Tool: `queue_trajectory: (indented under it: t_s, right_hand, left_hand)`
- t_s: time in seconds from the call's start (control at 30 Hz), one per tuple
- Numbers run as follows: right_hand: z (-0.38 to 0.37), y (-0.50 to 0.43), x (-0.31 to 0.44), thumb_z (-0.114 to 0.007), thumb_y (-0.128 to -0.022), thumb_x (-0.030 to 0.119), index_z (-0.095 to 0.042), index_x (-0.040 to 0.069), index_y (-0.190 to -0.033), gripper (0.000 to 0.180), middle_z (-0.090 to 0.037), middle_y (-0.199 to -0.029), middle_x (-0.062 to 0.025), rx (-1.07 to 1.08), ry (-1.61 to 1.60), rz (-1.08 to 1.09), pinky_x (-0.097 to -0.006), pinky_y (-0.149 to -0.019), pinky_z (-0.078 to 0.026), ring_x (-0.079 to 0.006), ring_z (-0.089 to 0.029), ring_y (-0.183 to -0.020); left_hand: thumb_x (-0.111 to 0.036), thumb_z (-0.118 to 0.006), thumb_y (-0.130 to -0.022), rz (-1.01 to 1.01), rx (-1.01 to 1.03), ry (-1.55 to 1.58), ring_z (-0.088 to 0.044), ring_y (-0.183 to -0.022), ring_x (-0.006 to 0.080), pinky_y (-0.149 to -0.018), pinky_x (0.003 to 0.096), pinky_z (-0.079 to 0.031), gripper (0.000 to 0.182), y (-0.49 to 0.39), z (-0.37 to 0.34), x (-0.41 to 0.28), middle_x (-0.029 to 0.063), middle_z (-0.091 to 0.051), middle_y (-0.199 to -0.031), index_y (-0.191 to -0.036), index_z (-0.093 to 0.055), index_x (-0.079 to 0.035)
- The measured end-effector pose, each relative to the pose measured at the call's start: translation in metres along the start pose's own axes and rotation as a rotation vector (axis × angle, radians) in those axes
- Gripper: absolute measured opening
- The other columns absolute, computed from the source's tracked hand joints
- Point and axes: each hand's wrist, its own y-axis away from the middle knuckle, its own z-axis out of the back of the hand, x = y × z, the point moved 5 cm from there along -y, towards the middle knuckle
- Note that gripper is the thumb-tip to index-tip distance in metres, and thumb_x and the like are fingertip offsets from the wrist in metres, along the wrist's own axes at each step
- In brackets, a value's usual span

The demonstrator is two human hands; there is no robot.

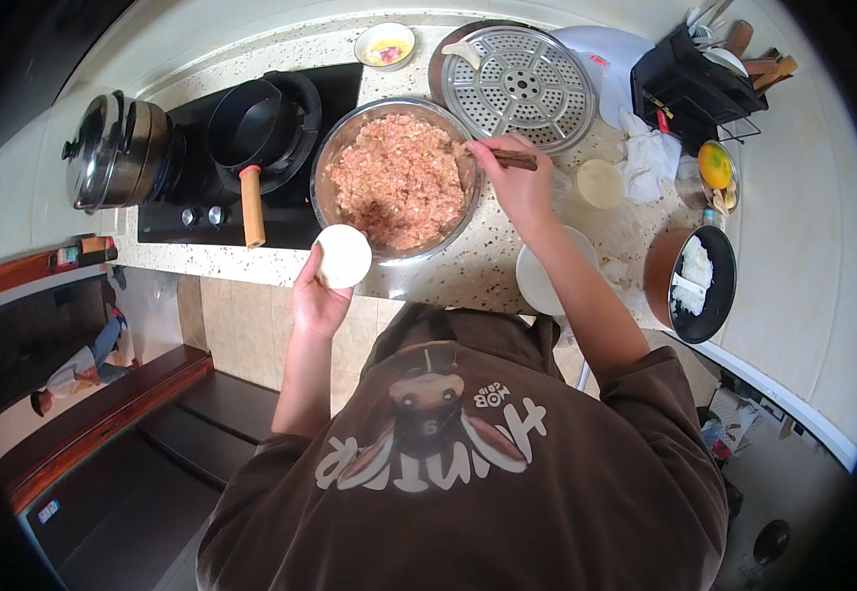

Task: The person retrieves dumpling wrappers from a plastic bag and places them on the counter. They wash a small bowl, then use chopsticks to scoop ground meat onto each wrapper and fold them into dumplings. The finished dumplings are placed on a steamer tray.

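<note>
A round white dumpling wrapper (345, 256) lies flat on the fingers of my left hand (323, 303), just off the counter's front edge. My right hand (520, 181) grips a pair of brown chopsticks (515, 159) over the right rim of a steel bowl (323, 193). Minced meat filling (399, 177) with pale and green bits fills this bowl, darker at its near side. The chopstick tips carry a little filling by the rim. Beyond my right hand a perforated steel steamer tray (520, 118) bears one folded dumpling (463, 53) at its far left.
Left of the bowl, a black pan (251, 122) with a wooden handle sits on the gas hob (155, 229), beside a lidded steel pot (133, 159). A white bowl (546, 284) is under my right forearm. A pot of white rice (657, 273) stands right. Someone sits (77, 369) in another room.
</note>
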Motion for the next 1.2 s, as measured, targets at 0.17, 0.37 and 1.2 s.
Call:
queue_trajectory:
  t_s: [0.17,0.37,1.2]
  right_hand:
    - [-0.025,0.003,-0.029,-0.077,-0.083,0.017,-0.068,-0.003,-0.082,0.022,-0.067,-0.074,-0.0057,0.043,-0.228,-0.298,-0.0254,-0.062,-0.049,-0.0132,-0.063,-0.065]
    - [-0.041,0.025,-0.043,-0.074,-0.086,0.021,-0.067,-0.006,-0.091,0.028,-0.07,-0.076,-0.0103,0.062,-0.324,-0.429,-0.0233,-0.06,-0.054,-0.0161,-0.071,-0.068]
    - [-0.007,0.053,0.011,-0.068,-0.09,0.021,-0.063,-0.006,-0.103,0.03,-0.066,-0.098,-0.014,0.035,-0.563,-0.311,-0.0286,-0.072,-0.056,-0.0238,-0.068,-0.084]
  left_hand:
    - [-0.023,-0.047,-0.098,-0.011,-0.157,0.154,-0.052,-0.125,0.0322,-0.108,0.0467,-0.041,0.041,-0.016,0.047,0.017,0.0161,-0.056,-0.133,-0.131,-0.049,0.001]
    - [-0.023,-0.046,-0.097,-0.043,-0.153,0.249,-0.056,-0.121,0.0274,-0.105,0.0446,-0.043,0.038,-0.02,0.07,0.025,0.0115,-0.061,-0.127,-0.125,-0.054,0.0]
    - [-0.024,-0.042,-0.096,-0.083,-0.106,0.206,-0.052,-0.125,0.0294,-0.108,0.0449,-0.039,0.043,-0.048,-0.041,0.004,0.0137,-0.057,-0.131,-0.131,-0.049,0.0]
